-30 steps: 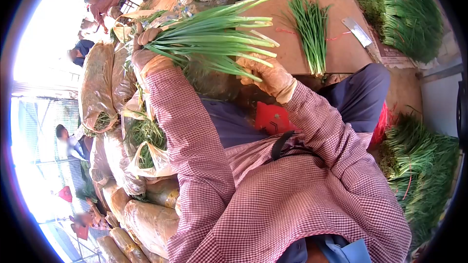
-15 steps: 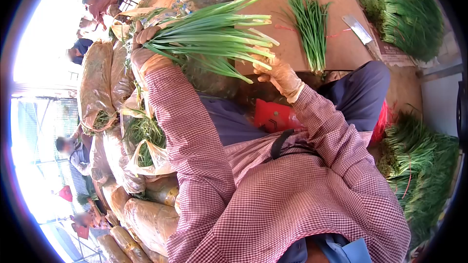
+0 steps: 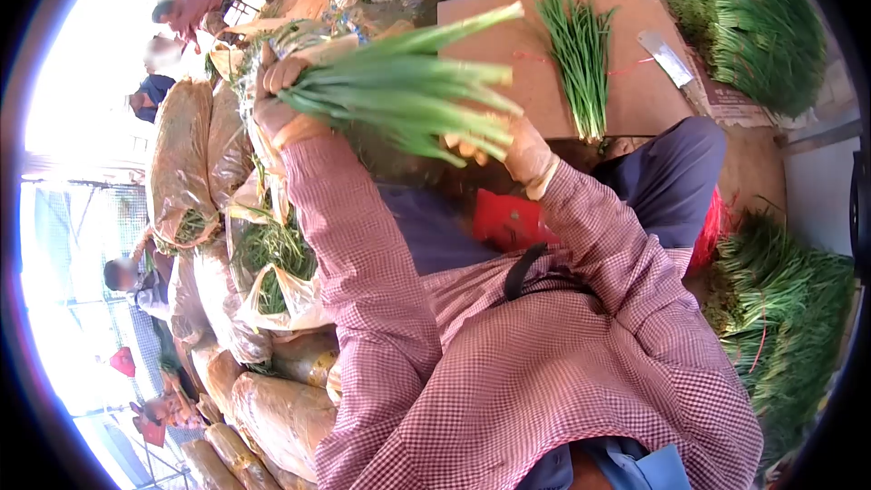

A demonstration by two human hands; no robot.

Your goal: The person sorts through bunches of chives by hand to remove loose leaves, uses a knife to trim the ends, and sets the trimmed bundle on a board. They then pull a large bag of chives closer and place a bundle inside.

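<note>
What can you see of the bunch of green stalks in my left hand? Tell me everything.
The bunch of green stalks looks like fresh plant matter, long and slender, deeper green near the left hand and paler, almost yellowish, at the far ends. That hand grips it, holding it up off any surface, and the stalks fan out toward the right hand. The right fingers are at the lower pale ends; blur hides whether they touch. No tie shows around it.
</note>
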